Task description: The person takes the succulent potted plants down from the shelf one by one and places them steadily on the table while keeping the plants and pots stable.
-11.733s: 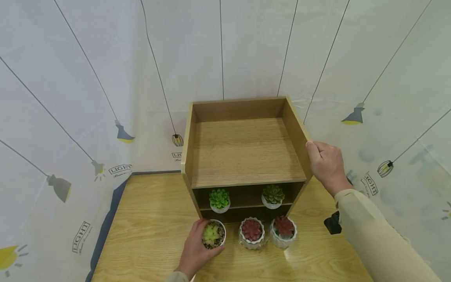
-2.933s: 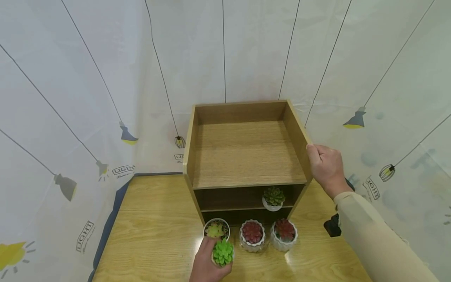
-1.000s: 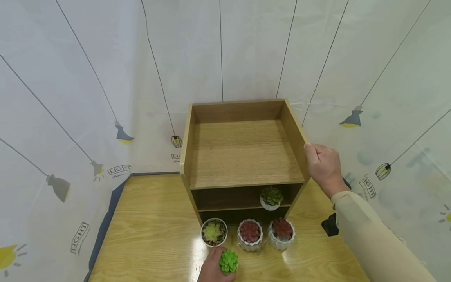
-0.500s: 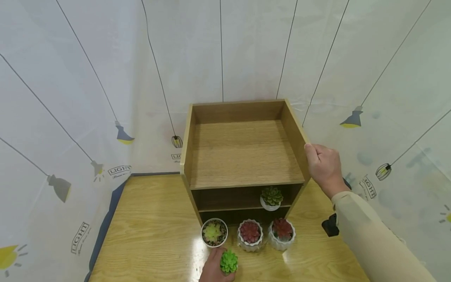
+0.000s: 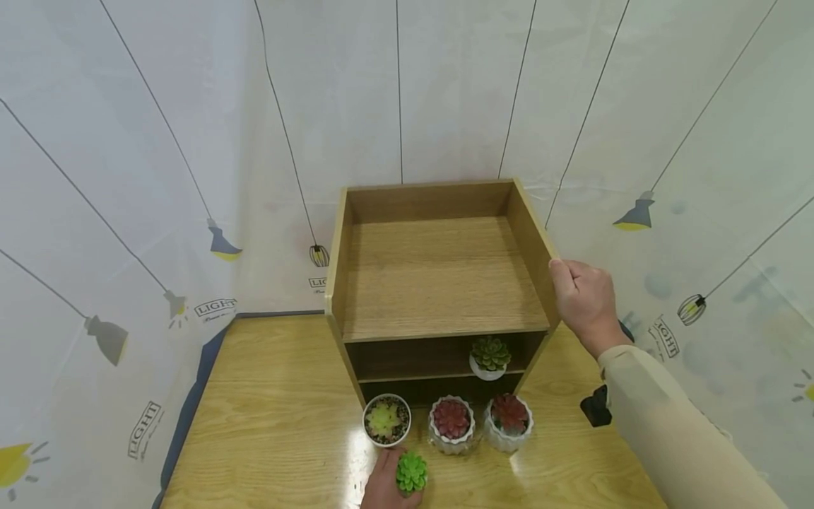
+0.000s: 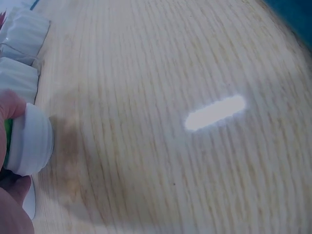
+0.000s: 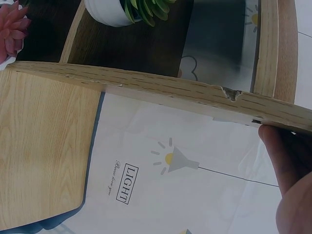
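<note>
My left hand (image 5: 388, 486) holds a small white pot (image 6: 34, 141) with a bright green succulent (image 5: 412, 472), fingers and thumb on either side of it. Whether the pot touches the table cannot be told. Just beyond it stands a white pot with a yellow-green succulent (image 5: 385, 420) and gravel. My right hand (image 5: 586, 300) grips the right side panel of a wooden shelf unit (image 5: 445, 276); in the right wrist view its fingers (image 7: 278, 156) lie against that panel. A dark green succulent (image 5: 490, 357) in a white pot sits inside the unit, on the right of its upper compartment.
Two fluted white pots with red succulents, one in the middle (image 5: 451, 418) and one to the right (image 5: 509, 417), stand before the unit. A black object (image 5: 596, 406) lies by my right forearm. Lamp-patterned sheeting (image 5: 127, 177) surrounds the wooden table (image 5: 267, 396).
My left hand has let go of the yellow-green succulent's pot, taken the bright green succulent off the shelf and brought it toward me. The right hand stays put. The last second shows almost no motion.
</note>
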The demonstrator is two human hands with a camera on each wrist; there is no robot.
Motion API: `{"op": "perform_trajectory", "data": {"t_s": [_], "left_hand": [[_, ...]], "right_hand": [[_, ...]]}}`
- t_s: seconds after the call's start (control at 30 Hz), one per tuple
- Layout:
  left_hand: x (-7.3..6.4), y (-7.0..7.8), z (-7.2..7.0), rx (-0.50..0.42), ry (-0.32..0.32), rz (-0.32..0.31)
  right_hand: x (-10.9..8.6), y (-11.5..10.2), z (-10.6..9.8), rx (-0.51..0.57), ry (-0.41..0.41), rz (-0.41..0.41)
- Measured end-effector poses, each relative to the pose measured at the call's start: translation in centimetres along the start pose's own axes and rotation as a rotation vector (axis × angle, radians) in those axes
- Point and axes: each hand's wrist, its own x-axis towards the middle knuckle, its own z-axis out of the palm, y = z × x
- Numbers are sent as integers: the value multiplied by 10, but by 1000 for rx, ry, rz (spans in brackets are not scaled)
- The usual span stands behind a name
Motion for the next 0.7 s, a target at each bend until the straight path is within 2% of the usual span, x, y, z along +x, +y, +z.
{"op": "perform_trajectory", "data": {"t_s": [0.27,0.43,0.6,0.7], "left_hand": [[-2,1,9,46,78,-3],[-1,1,16,88,123,17],[-1,4,25,153,215,37],[0,7,28,182,263,29]], "right_hand": [[0,0,0,-3,-1,8],[0,-1,0,-1,-6,15],[1,-1,0,-6,-1,15],[1,0,1,-5,4,14]]}}
